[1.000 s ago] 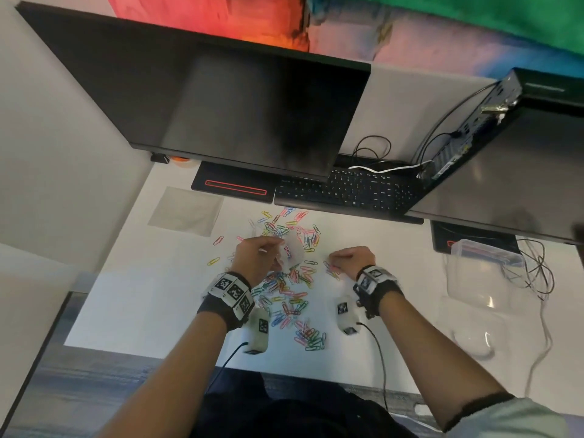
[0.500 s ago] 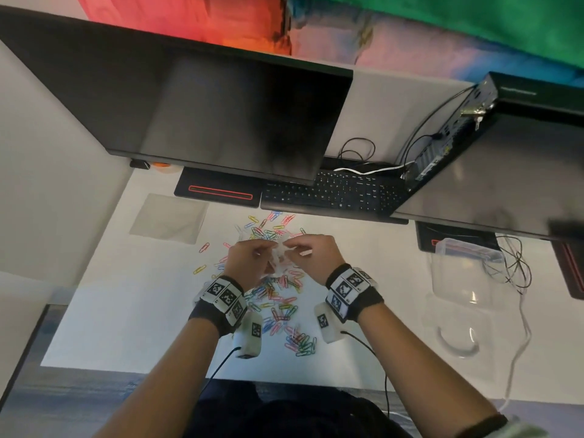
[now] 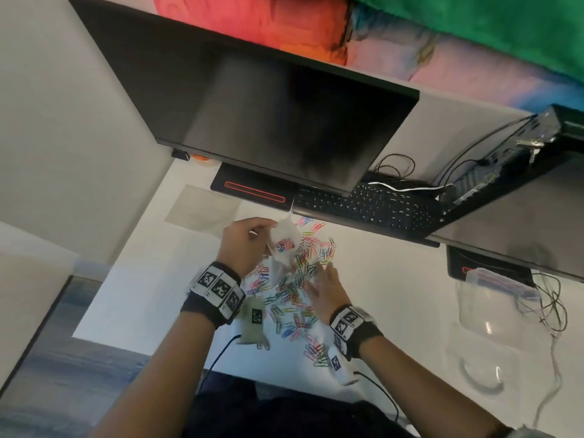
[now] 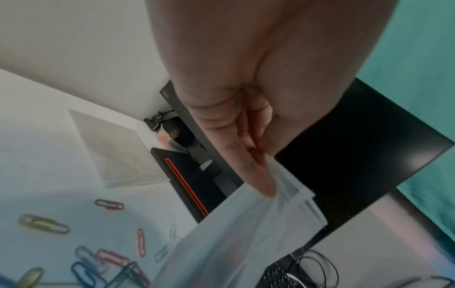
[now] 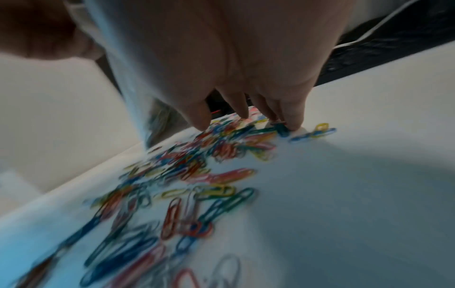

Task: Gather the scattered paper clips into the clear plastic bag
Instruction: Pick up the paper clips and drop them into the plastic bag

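Note:
Several coloured paper clips (image 3: pixel 294 289) (image 5: pixel 197 175) lie scattered on the white desk (image 3: pixel 132 295). My left hand (image 3: pixel 246 245) pinches the top edge of the clear plastic bag (image 3: pixel 284 245) (image 4: pixel 246 233) and holds it up above the clips; a few clips show inside it. In the left wrist view, thumb and fingers (image 4: pixel 256 175) pinch the bag's rim. My right hand (image 3: pixel 325 289) reaches down with straight fingers (image 5: pixel 293 117) whose tips touch the clips at the far right of the pile. It holds nothing.
A dark monitor (image 3: pixel 268 121) and black keyboard (image 3: pixel 366 207) stand just behind the clips. A clear lidded container (image 3: pixel 496 295) and loose cables (image 3: pixel 550 305) sit at the right. A grey square sheet (image 3: pixel 205 210) lies at the left. The desk's front edge (image 3: pixel 132 349) is close.
My right hand left the bag's mouth and dropped to the clips at the right. My left hand lifted the bag higher and further back.

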Demonstrator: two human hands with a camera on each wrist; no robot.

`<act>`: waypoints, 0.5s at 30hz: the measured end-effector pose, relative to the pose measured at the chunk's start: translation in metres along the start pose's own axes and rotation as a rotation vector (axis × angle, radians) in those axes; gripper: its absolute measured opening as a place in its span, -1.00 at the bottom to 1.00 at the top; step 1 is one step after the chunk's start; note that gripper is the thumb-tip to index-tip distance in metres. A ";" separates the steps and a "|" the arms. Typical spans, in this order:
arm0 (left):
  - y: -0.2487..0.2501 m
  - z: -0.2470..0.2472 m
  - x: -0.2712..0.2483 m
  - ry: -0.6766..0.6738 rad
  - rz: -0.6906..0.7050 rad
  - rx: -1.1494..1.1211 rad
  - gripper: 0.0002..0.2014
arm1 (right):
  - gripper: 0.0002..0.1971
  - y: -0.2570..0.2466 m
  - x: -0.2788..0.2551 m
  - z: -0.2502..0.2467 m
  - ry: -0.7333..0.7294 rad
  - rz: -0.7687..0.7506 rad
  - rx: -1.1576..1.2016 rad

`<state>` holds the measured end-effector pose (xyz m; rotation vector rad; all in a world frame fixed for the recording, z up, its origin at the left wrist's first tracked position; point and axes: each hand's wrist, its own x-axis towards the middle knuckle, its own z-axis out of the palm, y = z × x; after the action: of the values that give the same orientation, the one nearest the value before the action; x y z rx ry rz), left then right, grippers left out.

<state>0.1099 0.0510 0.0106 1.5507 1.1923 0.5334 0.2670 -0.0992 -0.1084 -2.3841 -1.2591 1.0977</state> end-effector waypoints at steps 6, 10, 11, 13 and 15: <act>-0.014 -0.015 0.000 0.022 -0.021 -0.039 -0.80 | -0.35 -0.010 -0.010 0.017 0.029 -0.289 -0.524; -0.025 -0.010 -0.002 0.031 -0.058 -0.030 -0.80 | -0.25 -0.005 -0.010 0.006 -0.045 -0.380 -0.640; -0.026 -0.007 -0.003 0.032 -0.063 -0.029 -0.79 | -0.29 -0.003 -0.008 0.004 -0.042 -0.416 -0.664; -0.027 -0.002 -0.006 0.025 -0.070 -0.020 -0.79 | -0.43 0.002 -0.002 0.002 -0.030 -0.466 -0.695; -0.025 0.002 -0.011 0.019 -0.066 -0.008 -0.79 | -0.55 0.006 0.003 0.001 -0.033 -0.432 -0.582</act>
<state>0.0973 0.0391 -0.0103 1.4974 1.2501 0.5093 0.2711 -0.1006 -0.1133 -2.2632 -2.2172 0.7041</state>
